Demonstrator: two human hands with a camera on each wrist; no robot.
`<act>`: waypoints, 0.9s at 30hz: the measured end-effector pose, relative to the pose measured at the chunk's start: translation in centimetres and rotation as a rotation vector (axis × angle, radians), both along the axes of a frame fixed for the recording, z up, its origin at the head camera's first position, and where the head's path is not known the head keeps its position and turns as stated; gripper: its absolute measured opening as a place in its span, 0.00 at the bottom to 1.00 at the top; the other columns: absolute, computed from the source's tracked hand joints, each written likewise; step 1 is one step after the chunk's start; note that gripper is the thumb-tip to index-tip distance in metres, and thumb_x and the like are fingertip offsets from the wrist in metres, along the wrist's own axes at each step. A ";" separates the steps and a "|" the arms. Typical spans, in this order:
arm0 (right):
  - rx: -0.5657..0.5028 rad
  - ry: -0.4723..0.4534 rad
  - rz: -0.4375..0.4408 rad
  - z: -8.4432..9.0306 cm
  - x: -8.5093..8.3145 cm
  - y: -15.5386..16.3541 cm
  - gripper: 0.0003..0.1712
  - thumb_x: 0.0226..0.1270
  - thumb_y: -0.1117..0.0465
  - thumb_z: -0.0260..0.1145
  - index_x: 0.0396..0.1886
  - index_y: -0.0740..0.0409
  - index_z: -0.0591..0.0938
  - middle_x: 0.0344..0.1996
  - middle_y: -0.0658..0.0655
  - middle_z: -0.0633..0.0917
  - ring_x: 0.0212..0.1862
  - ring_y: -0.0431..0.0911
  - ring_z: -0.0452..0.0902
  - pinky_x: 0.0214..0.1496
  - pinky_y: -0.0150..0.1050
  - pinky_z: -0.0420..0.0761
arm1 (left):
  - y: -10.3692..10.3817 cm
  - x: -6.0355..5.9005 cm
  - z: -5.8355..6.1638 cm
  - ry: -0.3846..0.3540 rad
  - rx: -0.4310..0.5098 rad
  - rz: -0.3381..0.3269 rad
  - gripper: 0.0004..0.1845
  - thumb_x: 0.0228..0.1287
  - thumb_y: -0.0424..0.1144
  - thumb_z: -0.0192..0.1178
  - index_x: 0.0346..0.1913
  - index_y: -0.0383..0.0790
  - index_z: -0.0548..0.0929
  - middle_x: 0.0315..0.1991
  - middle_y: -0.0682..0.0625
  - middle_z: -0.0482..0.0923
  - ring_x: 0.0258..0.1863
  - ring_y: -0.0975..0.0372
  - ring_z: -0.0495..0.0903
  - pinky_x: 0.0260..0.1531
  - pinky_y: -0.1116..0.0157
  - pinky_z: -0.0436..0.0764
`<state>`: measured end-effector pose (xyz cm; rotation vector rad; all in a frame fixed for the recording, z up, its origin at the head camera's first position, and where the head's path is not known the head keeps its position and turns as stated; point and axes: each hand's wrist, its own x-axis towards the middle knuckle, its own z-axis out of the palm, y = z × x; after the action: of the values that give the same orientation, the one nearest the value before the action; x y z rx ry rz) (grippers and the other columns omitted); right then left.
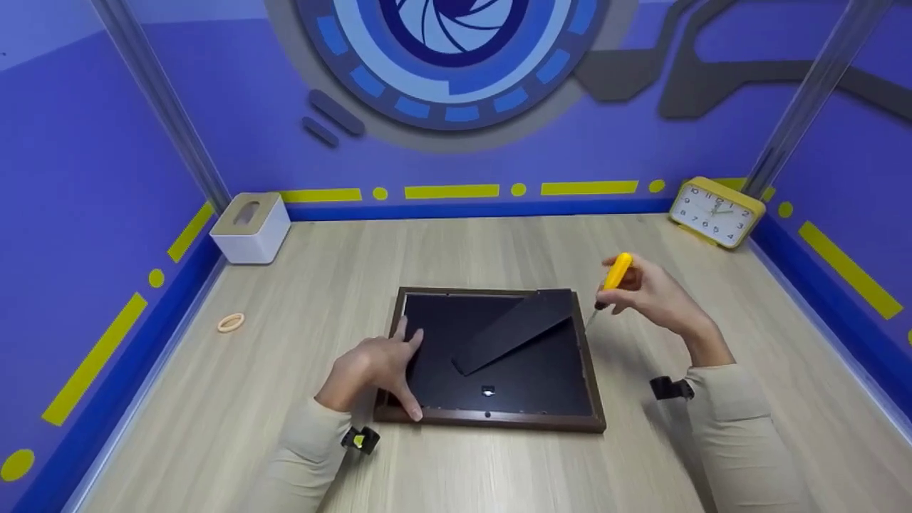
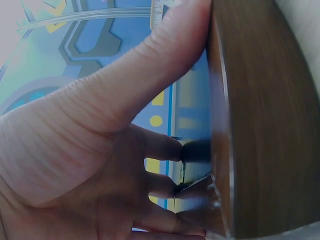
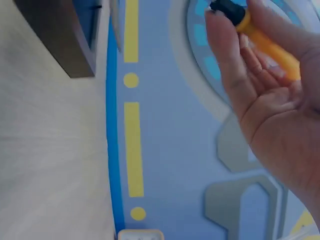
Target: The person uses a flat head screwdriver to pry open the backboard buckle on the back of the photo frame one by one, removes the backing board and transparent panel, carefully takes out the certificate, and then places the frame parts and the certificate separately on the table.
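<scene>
A dark brown picture frame (image 1: 491,422) lies face down on the table, its black backing and folded-out stand strip (image 1: 516,331) facing up. My left hand (image 1: 377,367) rests on the frame's left side with spread, fairly straight fingers, the thumb on the near rail. In the left wrist view the thumb reaches onto the brown wooden edge (image 2: 272,120). With bent fingers my right hand (image 1: 652,292) holds a screwdriver (image 1: 618,271) by its yellow handle. Its thin shaft points down at the frame's right rail; whether the tip touches, I cannot tell.
A white tissue box (image 1: 251,242) with a wooden lid stands at the back left, a yellow alarm clock (image 1: 717,212) at the back right. On the table to the left lies a small tan ring (image 1: 231,323). Blue walls enclose three sides.
</scene>
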<state>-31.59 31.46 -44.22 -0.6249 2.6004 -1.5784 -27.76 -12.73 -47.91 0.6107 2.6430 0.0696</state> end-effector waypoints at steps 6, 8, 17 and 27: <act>0.113 -0.132 -0.094 -0.4 -0.6 1.1 0.29 0.74 0.57 0.64 0.63 0.74 0.69 0.40 0.66 0.83 0.36 0.51 0.84 0.39 0.43 0.86 | 0.1 0.2 0.0 -0.013 0.010 0.008 0.78 0.28 0.72 0.77 0.81 0.41 0.48 0.78 0.30 0.34 0.57 0.48 0.76 0.53 0.55 0.77; 0.171 -0.180 -0.104 -0.6 -0.6 1.3 0.25 0.74 0.57 0.64 0.57 0.75 0.73 0.37 0.65 0.83 0.33 0.50 0.83 0.37 0.42 0.86 | 0.2 0.2 0.1 -0.018 0.011 0.014 0.77 0.28 0.71 0.78 0.81 0.41 0.48 0.78 0.30 0.34 0.60 0.46 0.75 0.56 0.54 0.76; 0.374 -0.392 -0.149 -1.7 -0.6 1.5 0.18 0.67 0.58 0.71 0.38 0.73 0.80 0.24 0.58 0.84 0.25 0.48 0.85 0.29 0.40 0.85 | 0.3 0.3 0.1 -0.018 -0.018 0.027 0.78 0.28 0.72 0.77 0.81 0.40 0.47 0.78 0.29 0.34 0.63 0.42 0.72 0.58 0.52 0.75; 0.471 -0.468 -0.151 -2.7 -0.8 1.2 0.12 0.63 0.63 0.71 0.29 0.69 0.81 0.21 0.60 0.85 0.22 0.49 0.85 0.28 0.41 0.85 | 0.1 0.2 0.2 -0.008 0.000 0.019 0.77 0.29 0.72 0.78 0.80 0.38 0.48 0.77 0.27 0.35 0.65 0.43 0.70 0.57 0.54 0.76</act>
<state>-32.34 32.63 -46.94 -0.0192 2.5398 -0.9228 -27.52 -12.59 -47.73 0.5843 2.6409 0.0777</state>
